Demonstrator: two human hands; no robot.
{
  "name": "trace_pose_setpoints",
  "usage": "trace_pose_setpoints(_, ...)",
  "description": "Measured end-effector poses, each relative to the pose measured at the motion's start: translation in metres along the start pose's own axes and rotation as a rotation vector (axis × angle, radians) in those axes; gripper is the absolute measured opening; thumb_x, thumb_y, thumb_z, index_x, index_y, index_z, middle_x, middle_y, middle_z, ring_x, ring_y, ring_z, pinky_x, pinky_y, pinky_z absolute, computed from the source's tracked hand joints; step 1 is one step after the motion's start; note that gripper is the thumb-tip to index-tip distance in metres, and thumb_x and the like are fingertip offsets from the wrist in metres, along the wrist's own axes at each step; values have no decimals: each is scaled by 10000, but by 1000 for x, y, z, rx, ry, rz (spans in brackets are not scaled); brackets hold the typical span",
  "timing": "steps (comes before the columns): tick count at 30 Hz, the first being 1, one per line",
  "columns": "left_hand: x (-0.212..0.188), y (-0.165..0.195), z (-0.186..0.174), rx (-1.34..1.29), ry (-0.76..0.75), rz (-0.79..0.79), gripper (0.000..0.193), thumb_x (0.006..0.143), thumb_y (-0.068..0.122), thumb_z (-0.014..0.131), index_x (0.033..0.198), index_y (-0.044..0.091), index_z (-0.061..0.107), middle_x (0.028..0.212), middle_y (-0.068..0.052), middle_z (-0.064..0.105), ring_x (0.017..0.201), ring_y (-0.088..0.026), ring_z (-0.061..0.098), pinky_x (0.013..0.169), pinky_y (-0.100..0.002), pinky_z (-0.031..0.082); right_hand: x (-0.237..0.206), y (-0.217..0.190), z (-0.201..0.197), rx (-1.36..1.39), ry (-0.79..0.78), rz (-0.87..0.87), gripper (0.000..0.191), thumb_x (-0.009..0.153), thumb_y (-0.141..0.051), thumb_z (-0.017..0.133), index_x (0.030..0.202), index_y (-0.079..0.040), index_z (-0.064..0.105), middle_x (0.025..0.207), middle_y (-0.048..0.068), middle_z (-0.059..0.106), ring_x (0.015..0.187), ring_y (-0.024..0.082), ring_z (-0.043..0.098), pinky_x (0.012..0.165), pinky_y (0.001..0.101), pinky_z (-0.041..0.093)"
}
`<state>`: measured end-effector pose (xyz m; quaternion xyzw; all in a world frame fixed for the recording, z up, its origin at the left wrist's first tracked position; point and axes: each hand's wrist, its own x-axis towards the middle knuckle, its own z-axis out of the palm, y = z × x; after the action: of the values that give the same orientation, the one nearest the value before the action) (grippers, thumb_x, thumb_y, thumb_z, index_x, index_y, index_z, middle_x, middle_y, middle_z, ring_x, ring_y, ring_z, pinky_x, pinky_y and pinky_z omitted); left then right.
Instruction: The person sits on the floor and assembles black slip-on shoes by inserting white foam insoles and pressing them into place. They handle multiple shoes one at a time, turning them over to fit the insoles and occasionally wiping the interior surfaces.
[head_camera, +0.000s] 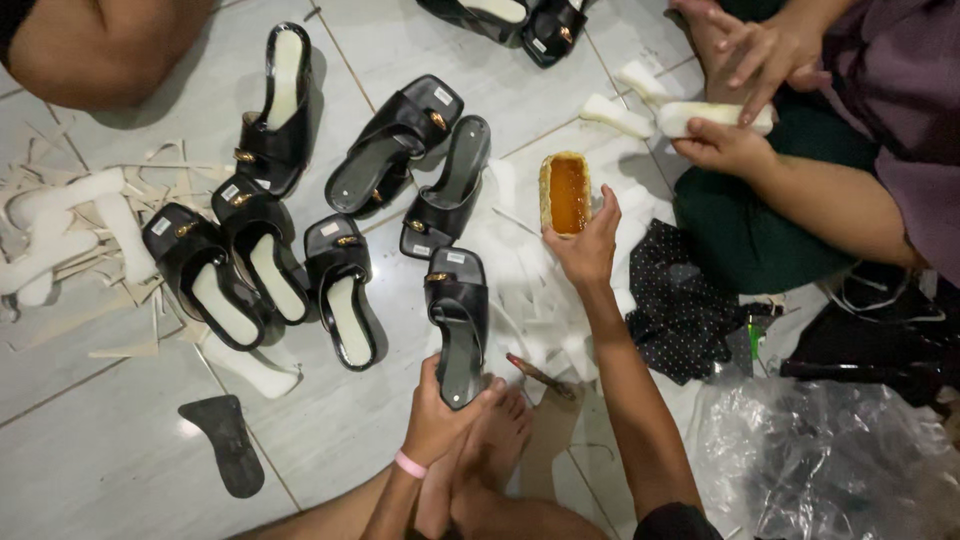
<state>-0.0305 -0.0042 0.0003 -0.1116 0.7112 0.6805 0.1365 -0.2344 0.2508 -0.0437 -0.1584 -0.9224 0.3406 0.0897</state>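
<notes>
Several pale floor tiles (110, 450) carry all the work, with a crumpled clear plastic bag (820, 460) at lower right and white foam offcuts (60, 230) heaped at left. Loose black open-toed sandals with gold buckles (265, 255) lie in a spread across the middle, some fitted with white insoles. A co-worker's hands (735, 95), upper right, hold a white insole piece (715, 118); these are kept apart from the person's own.

Item under work: one black heeled sandal with a grey unlined footbed (460, 320), lying on the tile just ahead of the person's bare foot (500, 440). The left hand (435, 400), pink band at the wrist, has its fingers closed around the heel end, arm bent in close to the body.

The right hand (585, 245) is reached well forward on a nearly straight arm, fingertips curled over the near rim of a small rectangular tub of amber adhesive (565, 193), which sits on white scraps. The grasp is light, at the edge only.

Judgement: the step in hand appears to be drawing adhesive for the bare footbed. A brown-handled brush (540, 375) lies unheld beside the foot; the next move calls for the tub steady and level, and the sandal held footbed-up.
</notes>
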Motion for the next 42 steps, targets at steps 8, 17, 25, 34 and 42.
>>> trace_pose_setpoints(8,-15,-33,15,-281,-29,92,659,782,117,856,1300,4,465,1101,-92,694,1016,-166,688,915,-304,547,-29,36,-18,118,78,-319,754,876,-242,870,1475,-57,453,1598,338,227,1454,451,369,1213,507,364)
trace_pose_setpoints(17,-18,-67,12,-408,45,-9,411,1005,299,628,1293,23,529,1130,-64,631,1025,-142,603,900,-288,516,-21,30,-45,-240,-135,-334,464,1127,-273,336,1311,-199,755,1676,230,153,1530,464,116,1221,610,66)
trace_pose_setpoints(25,-9,-69,6,-248,-10,-125,448,1088,419,432,1315,46,533,1093,-50,605,989,-121,557,872,-265,485,-9,43,-30,-379,-172,-457,459,1174,-290,345,1370,-234,756,1728,175,167,1559,427,113,1219,636,99)
trace_pose_setpoints(34,-2,-66,3,-284,-151,-125,456,1096,419,420,1331,29,450,1195,-78,592,1147,-147,572,1007,-286,463,-7,53,-27,-463,-198,-491,403,1162,-313,416,1313,-199,772,1722,185,194,1549,422,142,1193,649,109)
trace_pose_setpoints(42,8,-70,6,-212,-106,-217,441,1058,411,442,1310,52,495,1108,-86,659,1028,-142,620,918,-275,499,-1,46,-50,-132,-218,-161,543,1118,-326,290,1289,-190,787,1651,212,203,1506,444,110,1228,605,38)
